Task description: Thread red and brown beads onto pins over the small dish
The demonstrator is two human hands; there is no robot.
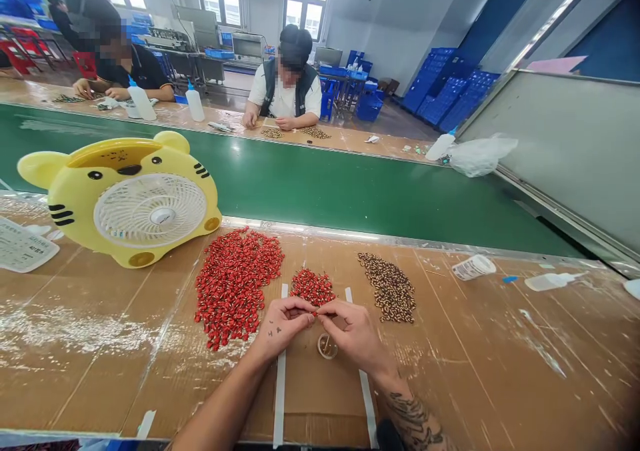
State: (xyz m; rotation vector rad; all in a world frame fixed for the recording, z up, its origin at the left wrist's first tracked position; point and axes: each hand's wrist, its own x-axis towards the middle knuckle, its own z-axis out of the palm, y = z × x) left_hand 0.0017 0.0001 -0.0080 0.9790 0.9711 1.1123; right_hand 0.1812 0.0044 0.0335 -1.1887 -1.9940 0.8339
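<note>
The fingertips (310, 313) of the left hand (283, 324) and right hand (355, 334) are pinched closed on what looks like a tiny red bead (315, 314). A small ring (327, 346) is seen at 6 o'clock. A small red pile (313, 287) is left at 12 o'clock, a large red pile (235, 287) at 10, and a brown pile (387, 287) at 2.

Bright daylight from windows (306, 7), glare on the green belt (250, 147), curved wide-angle edges
</note>
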